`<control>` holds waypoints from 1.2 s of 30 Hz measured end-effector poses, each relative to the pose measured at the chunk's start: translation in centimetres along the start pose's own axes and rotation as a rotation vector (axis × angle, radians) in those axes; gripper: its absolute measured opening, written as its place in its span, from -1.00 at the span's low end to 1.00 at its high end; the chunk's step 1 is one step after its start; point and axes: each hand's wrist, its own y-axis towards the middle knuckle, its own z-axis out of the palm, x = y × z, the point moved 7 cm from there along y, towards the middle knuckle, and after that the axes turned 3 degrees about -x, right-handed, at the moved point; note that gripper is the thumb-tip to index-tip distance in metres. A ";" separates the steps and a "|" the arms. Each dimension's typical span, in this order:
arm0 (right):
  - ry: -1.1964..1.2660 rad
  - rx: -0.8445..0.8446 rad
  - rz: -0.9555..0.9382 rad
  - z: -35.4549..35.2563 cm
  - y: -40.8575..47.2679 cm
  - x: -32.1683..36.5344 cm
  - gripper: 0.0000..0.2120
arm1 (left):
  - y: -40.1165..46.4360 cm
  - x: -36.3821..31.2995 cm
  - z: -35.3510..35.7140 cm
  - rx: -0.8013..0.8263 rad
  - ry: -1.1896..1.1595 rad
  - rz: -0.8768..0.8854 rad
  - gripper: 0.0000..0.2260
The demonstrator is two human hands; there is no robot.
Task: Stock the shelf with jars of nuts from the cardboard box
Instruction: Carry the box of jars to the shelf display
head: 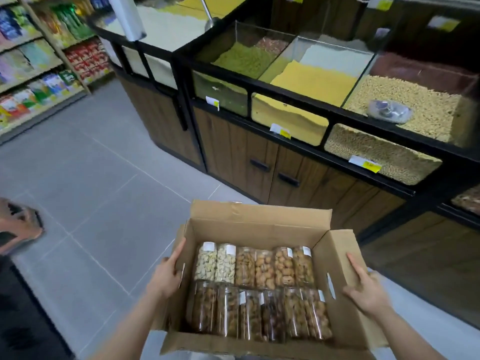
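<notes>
An open cardboard box (259, 224) is held up in front of me, above the floor. Inside lie several clear jars of nuts (259, 289) on their sides in two rows, pale cashews at the far left, brown nuts in the others. My left hand (166, 274) grips the box's left wall, thumb over the edge. My right hand (363, 289) grips the right flap, fingers spread along it.
A dark bulk-food counter (298, 162) with glass bins of grains and wooden cabinet doors stands ahead and to the right. Shelves of packaged goods (39, 74) line the far left. Grey tiled floor (91, 190) lies between. A blurred brown object (18, 224) sits at the left edge.
</notes>
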 end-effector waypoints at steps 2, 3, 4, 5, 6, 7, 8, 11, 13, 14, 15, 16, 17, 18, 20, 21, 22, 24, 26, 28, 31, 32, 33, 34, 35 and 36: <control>0.035 -0.035 0.054 0.9 0.5 1.0 -0.18 | 3.9 -0.5 -1.0 0.043 0.039 0.058 -0.28; 0.060 -0.053 0.076 1.2 0.6 1.5 -0.18 | 5.8 -0.9 -1.5 0.066 0.042 0.085 -0.29; 0.085 -0.061 0.096 1.5 0.8 1.9 -0.18 | 7.6 -1.4 -2.0 0.086 0.047 0.110 -0.30; 0.100 -0.062 0.117 1.9 1.0 2.2 -0.18 | 9.4 -1.8 -2.3 0.103 0.056 0.134 -0.30; 0.106 -0.063 0.137 2.2 1.2 2.4 -0.18 | 11.0 -2.4 -2.6 0.121 0.063 0.163 -0.31; 0.119 -0.071 0.155 2.5 1.5 2.5 -0.17 | 12.4 -3.2 -2.7 0.135 0.064 0.190 -0.31; 0.145 -0.086 0.167 2.7 1.9 2.5 -0.16 | 13.6 -3.9 -2.7 0.139 0.065 0.213 -0.31; 0.191 -0.103 0.228 3.4 3.8 2.4 -0.15 | 18.0 -5.6 -1.8 0.165 0.097 0.247 -0.31; 0.178 -0.099 0.268 4.1 5.5 2.2 -0.14 | 20.9 -6.2 -0.4 0.179 0.109 0.248 -0.32; 0.170 -0.099 0.278 4.5 6.7 2.1 -0.14 | 22.4 -6.4 0.6 0.185 0.112 0.260 -0.33; 0.163 -0.096 0.288 5.1 7.8 1.9 -0.15 | 23.6 -6.5 1.6 0.194 0.107 0.270 -0.32; 0.160 -0.097 0.302 5.6 8.9 1.6 -0.15 | 24.8 -6.6 2.7 0.196 0.096 0.269 -0.32; 0.160 -0.103 0.310 6.1 10.1 1.3 -0.15 | 26.1 -6.6 3.7 0.194 0.098 0.279 -0.31; 0.152 -0.102 0.323 6.8 11.4 0.9 -0.15 | 27.4 -6.6 4.7 0.199 0.121 0.293 -0.29; 0.149 -0.095 0.349 8.2 13.5 0.2 -0.14 | 30.0 -6.2 6.7 0.211 0.153 0.310 -0.25; 0.162 -0.103 0.351 8.7 14.7 0.0 -0.13 | 31.3 -6.0 7.8 0.206 0.154 0.329 -0.23; 0.164 -0.112 0.351 9.4 15.8 -0.3 -0.11 | 32.4 -5.8 9.0 0.210 0.153 0.350 -0.23; 0.149 -0.129 0.351 11.2 18.2 -1.3 -0.05 | 34.8 -5.6 11.7 0.222 0.156 0.364 -0.22; 0.140 -0.139 0.361 13.8 20.4 -2.5 -0.03 | 37.6 -5.1 14.8 0.240 0.161 0.354 -0.22; 0.134 -0.144 0.412 16.3 22.7 -4.0 -0.11 | 40.1 -4.7 18.2 0.242 0.161 0.346 -0.23; 0.117 -0.126 0.493 20.8 26.4 -6.4 -0.18 | 43.4 -3.3 23.3 0.245 0.191 0.355 -0.24; 0.117 -0.131 0.496 22.2 27.5 -7.0 -0.18 | 44.5 -2.7 24.9 0.247 0.198 0.358 -0.24; 0.118 -0.136 0.491 23.6 28.5 -7.4 -0.18 | 45.6 -1.9 26.5 0.249 0.202 0.353 -0.24; 0.119 -0.144 0.483 24.9 29.6 -7.8 -0.18 | 46.6 -1.3 28.0 0.245 0.204 0.355 -0.24; 0.117 -0.148 0.481 26.1 30.7 -8.4 -0.18 | 47.5 -0.8 29.4 0.240 0.208 0.360 -0.25; 0.118 -0.146 0.488 27.3 31.7 -9.0 -0.17 | 48.3 -0.2 30.8 0.239 0.211 0.360 -0.25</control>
